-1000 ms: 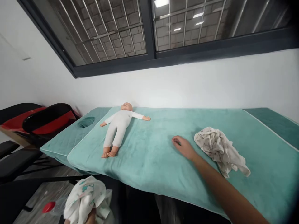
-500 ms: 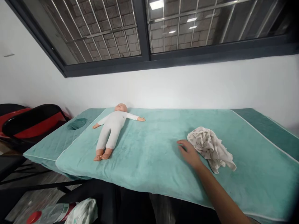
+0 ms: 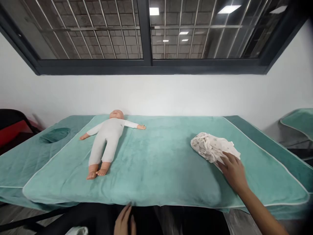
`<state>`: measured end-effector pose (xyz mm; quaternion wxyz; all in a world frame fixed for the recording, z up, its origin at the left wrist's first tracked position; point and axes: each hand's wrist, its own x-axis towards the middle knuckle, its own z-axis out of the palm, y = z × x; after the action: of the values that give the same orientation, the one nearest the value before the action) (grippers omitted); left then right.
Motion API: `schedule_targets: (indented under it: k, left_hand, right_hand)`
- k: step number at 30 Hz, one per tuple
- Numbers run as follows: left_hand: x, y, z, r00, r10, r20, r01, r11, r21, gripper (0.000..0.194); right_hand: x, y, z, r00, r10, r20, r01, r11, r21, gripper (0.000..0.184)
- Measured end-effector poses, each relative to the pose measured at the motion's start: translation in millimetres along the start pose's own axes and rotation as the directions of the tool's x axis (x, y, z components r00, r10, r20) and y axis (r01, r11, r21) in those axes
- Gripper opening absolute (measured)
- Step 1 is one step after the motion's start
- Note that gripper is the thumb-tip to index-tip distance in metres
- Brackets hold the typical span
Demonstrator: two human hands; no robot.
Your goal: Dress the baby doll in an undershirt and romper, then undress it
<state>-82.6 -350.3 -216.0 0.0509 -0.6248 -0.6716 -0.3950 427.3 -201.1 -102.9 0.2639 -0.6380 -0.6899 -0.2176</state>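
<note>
My right hand (image 3: 233, 171) is at the near right end of a crumpled white cloth (image 3: 207, 147) with a faint small print. Its fingers curl over the fabric and grip it; the fingertips are partly lost in the folds. Whether the bundle is a garment or a plain cloth I cannot tell. At the bottom of the view, my left hand (image 3: 124, 222) hangs just below the bed's front edge with its fingers stretched out and nothing in it. A baby doll (image 3: 107, 137) in a white bodysuit lies on its back, arms spread, left of the middle.
A green padded bed (image 3: 156, 169) runs along the white wall under a barred window (image 3: 146, 67). Its left end has a round face hole (image 3: 55, 135). A black and red chair (image 3: 14, 129) stands at far left, and another green-covered surface (image 3: 299, 120) at far right.
My right hand has moved right, from beside the cloth onto its near end. The cloth looks more gathered. My left hand has come into view at the bottom. The view has turned right and levelled.
</note>
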Motion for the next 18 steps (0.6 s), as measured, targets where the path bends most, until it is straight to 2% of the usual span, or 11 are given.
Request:
schedule_targets:
  k: [3,6,8,11,13,15,17,18]
  left_hand:
    - [17.8,16.6,12.6,0.977,0.136,0.164,-0.121,0.988,-0.098,0.033]
    - [25.5,22.1,11.5,0.958,0.198,0.209,-0.177,0.977,-0.118,0.034]
    - [25.8,20.9,7.7,0.955,0.182,0.235,-0.156,0.980,-0.124,0.036]
    - [22.7,15.2,2.3,0.968,0.124,0.217,-0.091,0.984,-0.154,0.037]
    - [20.2,12.3,-0.8,0.981,0.085,0.174,-0.051,0.980,-0.192,0.037]
    - [18.8,15.3,-3.7,0.991,0.046,0.126,-0.014,0.971,-0.239,0.035]
    - [20.3,29.5,-5.4,0.995,0.011,0.100,0.020,0.954,-0.299,0.032]
    - [22.8,42.2,-4.8,0.994,-0.002,0.107,0.038,0.942,-0.333,0.030]
  right_hand:
    - [12.7,-14.4,-18.9,1.000,-0.014,-0.013,0.013,0.997,-0.082,0.022]
    - [39.3,-27.6,-40.1,0.998,0.050,-0.048,-0.053,0.997,-0.056,0.027]
    - [60.4,-36.1,-53.1,0.991,0.129,-0.048,-0.124,0.988,0.090,0.032]
    - [84.5,-53.5,-68.2,0.975,0.223,0.016,-0.211,0.892,0.399,0.034]
    - [89.0,-67.2,-73.1,0.982,0.176,0.070,-0.187,0.840,0.509,0.032]
    - [82.6,-78.7,-72.7,0.991,0.047,0.126,-0.107,0.836,0.539,0.029]
    - [67.5,-84.9,-68.5,0.981,-0.053,0.189,-0.063,0.828,0.558,0.028]
    - [58.1,-86.0,-66.1,0.973,-0.065,0.222,-0.077,0.814,0.575,0.029]
